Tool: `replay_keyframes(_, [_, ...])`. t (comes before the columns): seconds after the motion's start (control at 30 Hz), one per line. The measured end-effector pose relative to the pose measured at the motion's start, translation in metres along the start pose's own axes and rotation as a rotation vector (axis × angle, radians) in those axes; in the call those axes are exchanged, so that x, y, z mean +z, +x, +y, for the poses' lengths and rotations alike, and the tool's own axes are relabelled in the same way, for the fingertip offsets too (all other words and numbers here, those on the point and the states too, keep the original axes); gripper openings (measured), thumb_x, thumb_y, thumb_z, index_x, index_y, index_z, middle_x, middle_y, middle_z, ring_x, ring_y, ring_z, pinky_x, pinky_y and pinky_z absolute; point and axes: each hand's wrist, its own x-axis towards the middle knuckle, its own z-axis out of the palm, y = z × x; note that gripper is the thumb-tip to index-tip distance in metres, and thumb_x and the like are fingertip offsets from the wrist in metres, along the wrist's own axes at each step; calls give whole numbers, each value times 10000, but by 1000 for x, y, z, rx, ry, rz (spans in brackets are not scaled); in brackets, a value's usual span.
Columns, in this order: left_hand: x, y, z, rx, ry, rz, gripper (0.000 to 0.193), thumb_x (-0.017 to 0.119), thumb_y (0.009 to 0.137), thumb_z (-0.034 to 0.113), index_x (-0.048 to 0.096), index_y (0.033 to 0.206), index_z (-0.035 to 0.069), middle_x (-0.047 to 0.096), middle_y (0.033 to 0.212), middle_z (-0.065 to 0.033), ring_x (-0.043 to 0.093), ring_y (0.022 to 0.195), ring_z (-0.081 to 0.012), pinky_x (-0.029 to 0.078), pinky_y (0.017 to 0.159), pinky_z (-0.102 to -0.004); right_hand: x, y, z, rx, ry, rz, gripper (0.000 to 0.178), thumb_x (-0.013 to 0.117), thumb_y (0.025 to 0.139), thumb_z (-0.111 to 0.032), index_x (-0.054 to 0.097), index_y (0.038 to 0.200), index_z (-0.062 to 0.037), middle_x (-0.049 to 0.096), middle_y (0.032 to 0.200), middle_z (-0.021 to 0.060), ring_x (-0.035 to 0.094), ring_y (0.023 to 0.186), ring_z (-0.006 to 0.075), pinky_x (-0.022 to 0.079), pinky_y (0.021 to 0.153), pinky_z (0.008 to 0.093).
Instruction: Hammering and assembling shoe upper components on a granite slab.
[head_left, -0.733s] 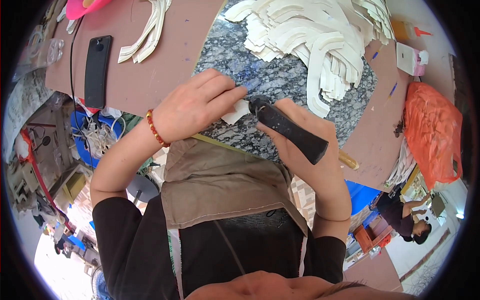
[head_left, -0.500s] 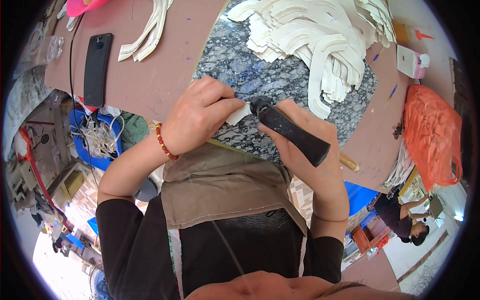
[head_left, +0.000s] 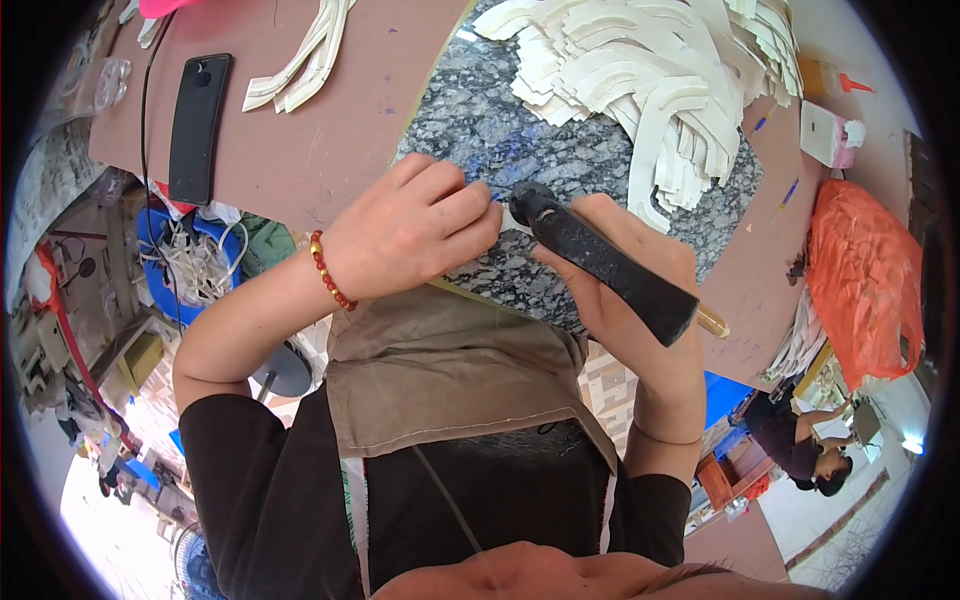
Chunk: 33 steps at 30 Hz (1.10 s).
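Note:
A hammer (head_left: 610,262) with a long black head and a pale wooden handle end is gripped in my right hand (head_left: 640,235). Its face hangs low over a speckled grey stone slab (head_left: 560,160). Close beside that face, the fingers of my left hand (head_left: 425,225) are pinched on a small white strip (head_left: 512,219), mostly hidden by the fingers and hammer. Farther up the slab lies a heap of curved white strips (head_left: 640,60), with one strip (head_left: 650,150) hanging toward my right hand.
On the brown table (head_left: 300,150) left of the slab lie a black phone (head_left: 200,130) and a few curved strips (head_left: 305,65). An orange plastic bag (head_left: 865,280) and a tissue box (head_left: 828,137) are at the right. A blue bin (head_left: 195,255) with white scraps stands left. Another person (head_left: 795,440) is farther off.
My left hand has shifted slightly right, covering more of the white strip. The right hand and hammer have moved a little right and down. The view has shifted slightly.

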Motion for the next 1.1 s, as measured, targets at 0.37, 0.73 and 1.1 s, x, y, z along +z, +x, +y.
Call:
replay_keyframes(0.37, [16,-14,17,-212,-73,194,358,743,806,124,728,1143,3,668,1114,-80,643,992,-246,516,851,-373,7,-2,1,-1,-32,4,226,818,934,-190,639,986,-62,646,801,136,670,721,373,520,611,400])
replay_keyframes(0.73, [17,-12,26,-217,-72,179,352,719,784,48,734,1134,17,655,1042,-79,640,919,-257,512,802,-385,8,-1,-5,-61,-68,-56,207,824,911,-159,660,985,-57,657,828,137,671,735,375,528,624,398])
replay_keyframes(1.1, [11,-22,23,-326,-38,248,318,823,797,117,733,1095,57,655,1012,-43,627,882,-225,481,766,-374,11,3,-6,-11,54,-55,204,826,910,-151,660,986,-60,672,844,141,671,723,380,521,607,391])
